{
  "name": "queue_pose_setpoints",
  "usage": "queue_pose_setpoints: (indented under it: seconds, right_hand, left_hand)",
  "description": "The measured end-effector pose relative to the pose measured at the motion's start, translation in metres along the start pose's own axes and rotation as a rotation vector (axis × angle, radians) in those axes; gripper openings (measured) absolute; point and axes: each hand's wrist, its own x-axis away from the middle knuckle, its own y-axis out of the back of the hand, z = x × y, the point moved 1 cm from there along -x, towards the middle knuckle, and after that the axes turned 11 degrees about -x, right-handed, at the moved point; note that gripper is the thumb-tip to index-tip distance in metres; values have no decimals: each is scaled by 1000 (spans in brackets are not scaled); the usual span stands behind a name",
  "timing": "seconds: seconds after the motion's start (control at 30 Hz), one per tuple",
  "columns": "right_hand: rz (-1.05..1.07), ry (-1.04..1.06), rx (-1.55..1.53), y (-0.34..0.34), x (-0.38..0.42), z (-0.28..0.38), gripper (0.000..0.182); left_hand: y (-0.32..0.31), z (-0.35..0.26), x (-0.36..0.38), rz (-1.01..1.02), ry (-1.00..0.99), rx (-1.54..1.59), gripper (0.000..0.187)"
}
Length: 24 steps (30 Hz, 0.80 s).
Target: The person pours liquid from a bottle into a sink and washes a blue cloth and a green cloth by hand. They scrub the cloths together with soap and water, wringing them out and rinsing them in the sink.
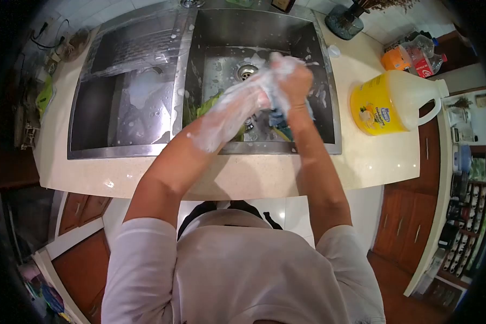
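- Bunching soapy blue cloth [278, 117] over sink [254, 24]; right hand [297, 84] looks closed around it.
- Left hand [268, 80] suds-covered; grip: cannot tell.
- Cloth likely soft, slippery, waterlogged; best held by thick folds.

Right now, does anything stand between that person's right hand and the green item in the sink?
Yes: the foamy left arm slants over the basin, between the right hand and the green item, and seems to hide part of that item.

Left arm [159, 186] stretched forward, forearm [221, 121] lathered; right arm [321, 175] forward; right hand [297, 85] curled against left hand [267, 81].
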Motion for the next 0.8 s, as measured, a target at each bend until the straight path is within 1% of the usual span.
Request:
queue_pose_setpoints:
  seconds: [0.03, 0.07, 0.1, 0.17, 0.2, 0.23, 0.27, 0.3, 0.33, 0.37, 0.43, 0.47, 0.5, 0.53, 0.57, 0.6, 0.63, 0.67, 0.7, 0.77, 0.8]
  right_hand:
    - [-153, 375, 46, -21, 19, 21, 29]
    - [-228, 678, 181, -41, 33, 30, 30]
    - [-236, 675, 186, -39, 32, 27, 30]
    - [-221, 683, 351, -36, 34, 21, 15]
    - [-225, 482, 474, -14, 21, 2, 28]
    - [-161, 185, 542, 12, 12, -10, 35]
    - [-93, -111, 599, 36, 6, -21, 41]
    - [-115, -189, 672, 48, 9, -44, 48]
    - [18, -266, 534, 60, 12, -76, 44]
    - [27, -266, 533, 66, 16, -90, 44]
    - [418, -203, 446, 67, 22, -97, 38]
    - [502, -274, 418, 68, 27, -96, 38]
    - [499, -270, 414, 68, 26, -94, 38]
    - [515, -357, 454, 66, 25, -91, 38]
    - [531, -446, 490, 64, 27, -89, 38]
    - [528, -451, 474, 65, 28, -86, 38]
    - [522, -337, 296, 65, 29, -82, 38]
    - [506, -221, 117, 64, 30, -67, 40]
    - [348, -229, 64, 53, 34, -54, 41]
    - [415, -149, -197, 39, 29, -67, 42]
    - [395, -151, -218, 37, 29, -73, 42]
  left_hand:
    - [1, -2, 3, 14, 7, -17, 21]
    - [2, -7, 8, 14, 19, -59, 21]
    - [1, -14, 12, 9, 31, -122, 22]
    - [2, -26, 25, -44, 40, -358, 23]
    - [0, -36, 28, -83, 38, -521, 24]
    - [-4, -48, 27, -133, 35, -705, 24]
    - [-11, -61, 32, -148, 24, -788, 25]
    - [-19, -75, 34, -118, 14, -768, 25]
    - [-28, -89, 36, 18, 93, -591, 34]
    - [-59, -99, 53, -261, 2, -901, 32]
    - [-61, -104, 45, -184, -168, -873, 29]
    - [-61, -104, 43, -188, -168, -876, 29]
    - [-62, -105, 40, -233, -177, -952, 28]
    - [-66, -105, 39, -277, -183, -1031, 27]
    - [-69, -102, 38, -276, -176, -1042, 27]
    - [-72, -98, 39, -195, -117, -1098, 27]
    - [-75, -93, 40, -114, -54, -1153, 26]
    - [-78, -85, 39, -98, -53, -1120, 24]
    - [-82, -78, 37, -63, -83, -1141, 22]
    - [-93, -73, 43, 26, -49, -999, 23]
    - [-85, -74, 39, 32, -32, -1023, 23]
